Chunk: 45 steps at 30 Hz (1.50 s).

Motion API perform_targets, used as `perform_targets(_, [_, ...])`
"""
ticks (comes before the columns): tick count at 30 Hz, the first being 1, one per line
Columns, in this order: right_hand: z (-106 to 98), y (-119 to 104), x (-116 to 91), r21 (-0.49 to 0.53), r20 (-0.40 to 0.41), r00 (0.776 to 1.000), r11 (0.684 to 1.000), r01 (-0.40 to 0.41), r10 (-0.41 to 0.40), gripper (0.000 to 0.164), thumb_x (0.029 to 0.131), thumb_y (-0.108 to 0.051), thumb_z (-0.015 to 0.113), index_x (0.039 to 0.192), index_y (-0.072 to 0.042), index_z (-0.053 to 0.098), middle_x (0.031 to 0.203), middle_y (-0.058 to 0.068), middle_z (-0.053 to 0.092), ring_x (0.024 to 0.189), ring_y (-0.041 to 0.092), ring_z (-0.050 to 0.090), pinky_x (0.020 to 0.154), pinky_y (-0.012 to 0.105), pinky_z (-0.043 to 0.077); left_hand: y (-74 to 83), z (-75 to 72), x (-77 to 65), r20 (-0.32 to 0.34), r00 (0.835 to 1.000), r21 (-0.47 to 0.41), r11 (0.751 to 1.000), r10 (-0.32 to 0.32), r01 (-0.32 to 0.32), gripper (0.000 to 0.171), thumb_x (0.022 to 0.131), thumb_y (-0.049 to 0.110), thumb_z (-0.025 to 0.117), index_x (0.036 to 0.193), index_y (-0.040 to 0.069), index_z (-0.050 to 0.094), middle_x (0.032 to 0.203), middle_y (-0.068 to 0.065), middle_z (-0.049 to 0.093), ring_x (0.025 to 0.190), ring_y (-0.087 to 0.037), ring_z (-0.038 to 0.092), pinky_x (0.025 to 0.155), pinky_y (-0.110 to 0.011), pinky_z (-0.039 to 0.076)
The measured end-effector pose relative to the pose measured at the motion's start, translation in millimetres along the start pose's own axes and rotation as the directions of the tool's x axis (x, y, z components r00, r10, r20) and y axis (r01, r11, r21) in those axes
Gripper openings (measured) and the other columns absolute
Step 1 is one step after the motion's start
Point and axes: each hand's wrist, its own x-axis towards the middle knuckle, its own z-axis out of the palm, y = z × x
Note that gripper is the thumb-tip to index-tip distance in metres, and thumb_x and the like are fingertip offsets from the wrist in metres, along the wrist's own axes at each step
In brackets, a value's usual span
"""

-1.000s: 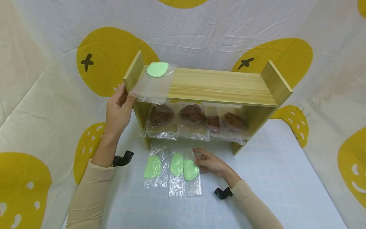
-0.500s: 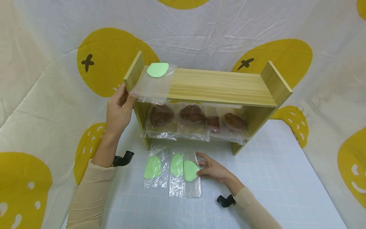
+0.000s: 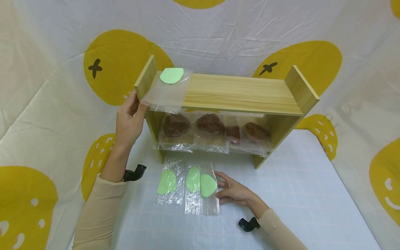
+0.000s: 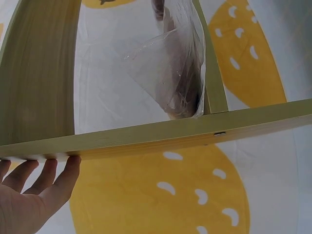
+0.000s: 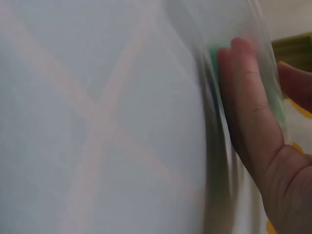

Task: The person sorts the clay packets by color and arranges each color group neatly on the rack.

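In the head view my left hand [image 3: 128, 119] rests against the outer side of a wooden shelf's left panel [image 3: 147, 78]. Its thumb is by the lower corner of a clear plastic bag [image 3: 165, 99] holding a flat green piece [image 3: 172, 75]. The left wrist view shows that hand's fingertips [image 4: 73, 162] on the panel. My right hand [image 3: 234, 191] touches the right edge of another clear bag [image 3: 210, 207] with a green piece [image 3: 208, 185]. Right-hand fingers [image 5: 251, 92] lie along the film in the right wrist view, with the thumb apart.
Two more bagged green pieces, one on the left [image 3: 167, 182] and one in the middle [image 3: 193, 180], lie on the checked tablecloth [image 3: 297, 194]. Several bags with dark brown pieces [image 3: 210, 123] line the lower shelf. A patterned curtain [image 3: 218, 41] hangs behind.
My right hand has shifted slightly right and toward me, from over the green piece to the bag's edge. My left hand, the shelf and the bag on top have stayed put.
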Motion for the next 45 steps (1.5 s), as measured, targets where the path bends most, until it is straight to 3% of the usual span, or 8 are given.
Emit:
perform_targets(2, [0.2,1.3,0.0,0.008,-0.008,1.000,1.000,-0.007,0.007,0.093,0.088,0.013,0.065,0.160,-0.018,0.017,0.133,0.021,0.057,0.090,0.030,0.068,0.072,0.039,0.060,-0.6,0.1,0.6,0.000,1.000,-0.002,1.000,-0.002,0.002,0.050,0.103,0.013,0.057,0.151,0.014,0.046,0.145,-0.007,0.054,0.131,-0.024,0.052,0.108,-0.040,0.041])
perform_targets(10, [1.4,-0.5,-7.1,0.012,-0.052,0.999,1.000,0.009,-0.008,0.092,0.087,0.015,0.062,0.160,-0.016,0.017,0.134,0.022,0.057,0.088,0.029,0.069,0.070,0.036,0.060,-31.0,-3.1,7.3,0.000,1.000,-0.020,1.000,-0.007,0.007,0.051,0.102,0.017,0.060,0.151,0.022,0.047,0.145,-0.001,0.054,0.131,-0.021,0.052,0.107,-0.040,0.042])
perform_targets(15, [4.3,-9.7,-15.3,-0.004,-0.031,0.999,1.000,0.017,-0.017,0.089,0.089,0.012,0.064,0.160,-0.018,0.019,0.136,0.021,0.056,0.085,0.025,0.068,0.069,0.034,0.059,-26.3,-3.1,6.2,-0.002,1.000,-0.005,1.000,-0.008,0.008,0.051,0.102,0.017,0.059,0.151,0.021,0.047,0.145,-0.001,0.054,0.130,-0.020,0.052,0.107,-0.039,0.043])
perform_targets(22, [11.2,-24.4,-26.3,-0.039,0.002,0.999,0.999,0.037,-0.037,0.087,0.090,0.008,0.067,0.159,-0.016,0.020,0.133,0.022,0.057,0.080,0.019,0.065,0.069,0.031,0.058,2.3,-0.6,0.0,-0.004,1.000,0.012,1.000,-0.028,0.028,0.050,0.103,0.017,0.057,0.152,0.016,0.045,0.146,-0.005,0.053,0.132,-0.023,0.051,0.108,-0.040,0.041])
perform_targets(30, [19.8,-45.3,-40.1,-0.139,0.060,0.995,0.986,0.089,-0.081,0.082,0.090,0.008,0.067,0.158,-0.010,0.025,0.134,0.022,0.058,0.084,0.021,0.064,0.069,0.031,0.058,1.6,-0.6,-0.9,-0.002,1.000,0.018,1.000,-0.017,0.017,0.050,0.103,0.017,0.058,0.151,0.016,0.046,0.146,-0.005,0.054,0.132,-0.023,0.051,0.108,-0.041,0.041])
perform_targets(37, [27.4,-67.5,-53.2,-0.258,0.145,0.978,0.948,0.186,-0.153,0.074,0.091,0.006,0.067,0.155,-0.007,0.031,0.133,0.022,0.059,0.081,0.018,0.067,0.070,0.036,0.059,-28.3,-3.2,5.1,-0.002,1.000,0.012,1.000,-0.005,0.005,0.050,0.102,0.015,0.058,0.151,0.019,0.047,0.144,-0.004,0.055,0.130,-0.022,0.053,0.107,-0.040,0.043])
perform_targets(41, [31.7,-81.7,-60.2,-0.259,0.206,0.957,0.932,0.254,-0.204,0.070,0.093,0.007,0.063,0.154,-0.002,0.029,0.132,0.024,0.059,0.083,0.019,0.070,0.072,0.037,0.060,-32.9,-3.6,6.4,-0.003,1.000,0.011,1.000,-0.002,0.002,0.051,0.102,0.016,0.059,0.151,0.020,0.047,0.144,-0.004,0.055,0.130,-0.022,0.053,0.107,-0.040,0.043])
perform_targets(45, [36.0,-98.1,-66.4,-0.233,0.276,0.923,0.913,0.335,-0.269,0.068,0.096,0.009,0.058,0.154,0.003,0.023,0.132,0.027,0.057,0.093,0.022,0.071,0.077,0.036,0.059,-33.9,-4.3,6.5,-0.004,1.000,0.008,1.000,0.003,-0.003,0.051,0.102,0.018,0.060,0.151,0.022,0.047,0.144,-0.002,0.055,0.129,-0.021,0.053,0.106,-0.040,0.044])
